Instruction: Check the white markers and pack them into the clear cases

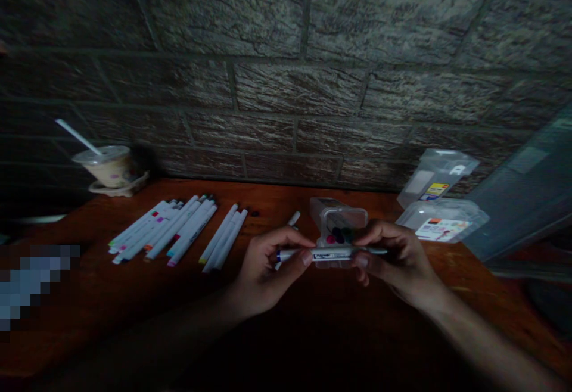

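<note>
Both my hands pinch one white marker (330,254) and hold it level above the table. My left hand (272,267) grips it near its dark blue end, thumb in front. My right hand (397,255) has fingers and thumb on the other end, which tapers to a pale tip. Just behind the marker lies a clear plastic case (319,216) with several markers in it, their coloured ends facing me. Another white marker (294,219) sits behind my left hand, partly hidden by it.
Several white markers (165,228) lie in a spread group on the wooden table (143,320), with a smaller group (226,237) beside them. A lidded cup with a straw (107,165) stands at back left. Clear plastic boxes (440,219) stand at right, near the brick wall (268,88).
</note>
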### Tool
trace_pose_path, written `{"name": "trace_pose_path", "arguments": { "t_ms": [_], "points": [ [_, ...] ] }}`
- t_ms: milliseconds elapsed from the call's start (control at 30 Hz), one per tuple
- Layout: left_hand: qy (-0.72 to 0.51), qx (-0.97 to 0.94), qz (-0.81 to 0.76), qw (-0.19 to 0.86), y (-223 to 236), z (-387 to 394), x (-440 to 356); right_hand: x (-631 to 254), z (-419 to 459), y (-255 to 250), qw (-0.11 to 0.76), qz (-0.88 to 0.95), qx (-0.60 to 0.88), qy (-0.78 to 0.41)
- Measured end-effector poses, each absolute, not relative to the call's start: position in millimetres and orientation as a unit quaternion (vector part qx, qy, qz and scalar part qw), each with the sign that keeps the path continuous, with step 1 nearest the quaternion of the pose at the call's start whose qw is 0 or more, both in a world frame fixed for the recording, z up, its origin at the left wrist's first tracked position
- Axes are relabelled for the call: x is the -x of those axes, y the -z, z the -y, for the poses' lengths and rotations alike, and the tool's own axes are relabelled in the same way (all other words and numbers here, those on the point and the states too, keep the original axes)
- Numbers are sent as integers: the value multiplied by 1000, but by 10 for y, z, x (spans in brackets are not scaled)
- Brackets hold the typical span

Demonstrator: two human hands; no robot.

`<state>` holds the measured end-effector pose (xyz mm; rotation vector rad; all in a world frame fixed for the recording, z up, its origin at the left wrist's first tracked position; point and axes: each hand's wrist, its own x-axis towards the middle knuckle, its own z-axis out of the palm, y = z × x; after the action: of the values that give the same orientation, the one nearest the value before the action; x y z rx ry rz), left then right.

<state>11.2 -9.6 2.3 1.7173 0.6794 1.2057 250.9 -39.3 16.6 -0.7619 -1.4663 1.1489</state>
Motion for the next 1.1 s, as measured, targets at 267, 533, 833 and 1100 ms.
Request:
{"name": "trace_pose_path", "arguments": {
  "t_ms": [267,533,833,1100],
  "points": [
    [-482,-695,-253,469,23,110,-104,-2502,401,-185,539,603,330,-487],
    [-498,-760,-230,348,8,155,-113,-2522,371,-146,559,571,313,-514],
    [-489,-717,-241,434,28,131,-130,-2549,383,-113,559,590,310,-493],
    [-450,-596,-217,628,43,83,-152,-2560,397,-92,548,609,336,-465]
  ]
}}
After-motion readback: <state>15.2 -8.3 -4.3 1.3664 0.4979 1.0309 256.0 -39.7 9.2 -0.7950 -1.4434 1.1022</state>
